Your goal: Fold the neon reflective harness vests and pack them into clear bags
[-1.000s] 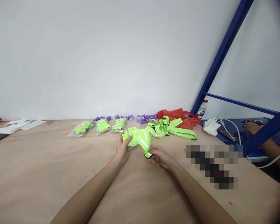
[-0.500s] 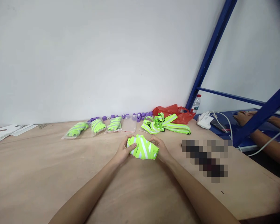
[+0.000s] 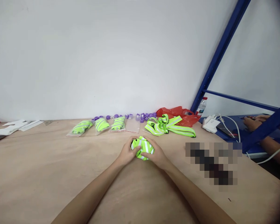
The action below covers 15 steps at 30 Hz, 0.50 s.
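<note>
Between my two hands is a bundle of neon-yellow reflective strap (image 3: 144, 148) with silver-white stripes, folded into a compact wad. My left hand (image 3: 128, 151) grips its left side, thumb across the front. My right hand (image 3: 157, 154) closes round its right side, thumb pressed on the front face; the fingers behind are hidden. Beyond the hands, a loose reflective strap (image 3: 180, 128) lies in loops. Farther left rest three clear bags with wound straps: a left bag (image 3: 80, 127), a middle bag (image 3: 102, 125) and a right bag (image 3: 118, 123).
Purple parts (image 3: 147, 117) line the wall beside a flat clear bag (image 3: 133, 125). A red plastic bag (image 3: 177, 113), a bottle (image 3: 202, 106) and a white adapter (image 3: 210, 124) stand right. Blue frame bars (image 3: 220, 59) rise there; another person's hand (image 3: 252, 123) is beyond. White papers (image 3: 14, 126) lie left.
My right hand has come round onto the front of the bundle, and the bundle is now squeezed smaller. The view has shifted slightly left.
</note>
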### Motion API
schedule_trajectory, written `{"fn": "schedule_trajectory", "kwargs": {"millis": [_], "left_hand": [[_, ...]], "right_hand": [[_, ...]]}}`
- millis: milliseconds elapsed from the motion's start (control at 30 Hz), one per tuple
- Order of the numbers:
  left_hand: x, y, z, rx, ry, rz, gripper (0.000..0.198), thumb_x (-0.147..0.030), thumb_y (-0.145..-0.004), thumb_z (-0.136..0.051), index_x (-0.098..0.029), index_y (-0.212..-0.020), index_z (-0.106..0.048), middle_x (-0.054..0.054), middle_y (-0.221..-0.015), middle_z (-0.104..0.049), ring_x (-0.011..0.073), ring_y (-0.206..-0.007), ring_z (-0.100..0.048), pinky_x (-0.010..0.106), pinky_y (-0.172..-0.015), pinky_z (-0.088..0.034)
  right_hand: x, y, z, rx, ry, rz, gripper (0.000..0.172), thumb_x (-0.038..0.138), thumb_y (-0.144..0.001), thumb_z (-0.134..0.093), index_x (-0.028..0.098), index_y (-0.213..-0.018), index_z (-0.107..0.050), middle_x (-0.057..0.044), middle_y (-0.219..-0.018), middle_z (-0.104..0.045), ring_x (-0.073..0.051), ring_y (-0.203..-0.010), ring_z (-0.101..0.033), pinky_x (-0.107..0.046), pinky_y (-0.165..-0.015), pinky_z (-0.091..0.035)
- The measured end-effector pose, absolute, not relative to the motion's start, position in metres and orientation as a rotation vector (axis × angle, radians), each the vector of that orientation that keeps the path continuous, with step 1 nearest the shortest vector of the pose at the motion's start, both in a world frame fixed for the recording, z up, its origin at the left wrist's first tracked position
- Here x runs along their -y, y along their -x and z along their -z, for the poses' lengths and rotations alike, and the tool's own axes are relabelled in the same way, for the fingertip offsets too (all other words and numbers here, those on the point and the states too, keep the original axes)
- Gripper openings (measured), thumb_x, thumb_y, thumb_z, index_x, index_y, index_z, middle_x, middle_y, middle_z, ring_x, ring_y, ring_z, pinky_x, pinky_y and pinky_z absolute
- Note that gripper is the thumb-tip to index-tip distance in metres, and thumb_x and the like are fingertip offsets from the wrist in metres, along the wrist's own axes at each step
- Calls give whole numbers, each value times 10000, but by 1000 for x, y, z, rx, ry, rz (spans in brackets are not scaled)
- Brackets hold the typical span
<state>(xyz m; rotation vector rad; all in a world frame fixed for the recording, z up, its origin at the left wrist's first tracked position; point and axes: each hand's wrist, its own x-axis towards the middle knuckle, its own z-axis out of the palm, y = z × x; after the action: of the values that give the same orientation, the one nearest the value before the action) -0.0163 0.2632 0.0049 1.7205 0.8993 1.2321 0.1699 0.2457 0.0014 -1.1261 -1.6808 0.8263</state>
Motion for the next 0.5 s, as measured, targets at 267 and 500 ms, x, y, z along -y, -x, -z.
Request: {"fn": "schedule_trajectory", "kwargs": {"millis": [267,500], "left_hand": [[-261,13,3,-817,-1594,-1239,360,-418,-815,-708,-214,-1077,-569,42,-1045,-620,232,-978,-570,327,-885,-453],[-262,11,10,-777,-1529,-1234,386,-433,-841,-692,-210,-1101,-516,20,-995,-587,190,-902,-566,300,-823,-472]], "right_hand": [[-246,-170,8,1741,1170,-601,403,304,-802,-652,245,-1199,-609,-62,-1161,-656,-262,-1087,-622,-402,-945,-498],[-243,-167,9,1833,1148,-370,334,281,-892,-587,260,-1224,-616,-66,-1143,-643,-235,-1064,-637,-373,-906,-527]]}}
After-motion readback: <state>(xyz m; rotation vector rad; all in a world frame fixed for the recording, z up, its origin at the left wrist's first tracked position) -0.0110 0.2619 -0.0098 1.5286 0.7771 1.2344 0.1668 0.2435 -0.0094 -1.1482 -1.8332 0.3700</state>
